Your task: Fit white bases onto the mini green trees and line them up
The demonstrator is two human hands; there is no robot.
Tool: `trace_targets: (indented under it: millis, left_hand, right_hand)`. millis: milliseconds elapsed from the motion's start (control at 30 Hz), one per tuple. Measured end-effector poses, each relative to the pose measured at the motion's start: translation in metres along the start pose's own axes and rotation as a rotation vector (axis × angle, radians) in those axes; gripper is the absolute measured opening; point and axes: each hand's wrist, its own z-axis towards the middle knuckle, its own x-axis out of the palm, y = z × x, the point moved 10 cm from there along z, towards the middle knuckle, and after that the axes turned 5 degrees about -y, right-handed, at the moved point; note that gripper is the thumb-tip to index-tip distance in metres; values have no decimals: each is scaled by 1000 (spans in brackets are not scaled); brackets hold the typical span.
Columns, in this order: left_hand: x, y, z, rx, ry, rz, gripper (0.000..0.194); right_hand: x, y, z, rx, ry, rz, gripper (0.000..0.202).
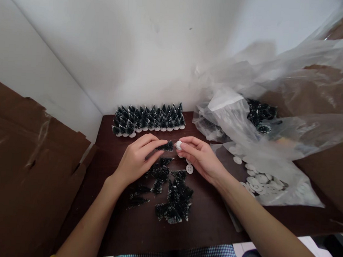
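Between the fingertips of my left hand point(139, 157) is a small dark green bristle tree point(167, 146), lying sideways with its wide end toward the right. My right hand point(203, 158) pinches a white round base point(178, 145) close to that end. Whether tree and base touch is too small to tell. Below my hands, loose trees point(179, 195) lie in a pile on the dark brown table point(212, 228). A loose white disc point(189, 168) rests just under my right hand. Several rows of trees on white bases point(151, 117) stand at the back by the wall.
At the right, a clear plastic bag point(233, 113) holds more dark trees point(261, 112). White discs point(261, 179) lie in another clear bag in front of it. Brown cardboard point(26, 166) rises at the left, with more cardboard point(329, 165) at the right.
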Motion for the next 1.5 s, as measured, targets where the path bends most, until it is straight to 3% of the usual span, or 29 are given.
trace_targets:
  millis: [967, 1267, 1500]
  left_hand:
    - [4, -4, 0, 26, 45, 18, 27]
    - [7, -8, 0, 50, 51, 13, 27]
    - [4, -7, 1, 5, 13, -58, 26]
  right_hand:
    - [0, 2, -2, -8, -16, -66, 28]
    - [0, 7, -3, -74, -1, -147, 24]
    - [0, 8, -3, -80, 2, -148, 25]
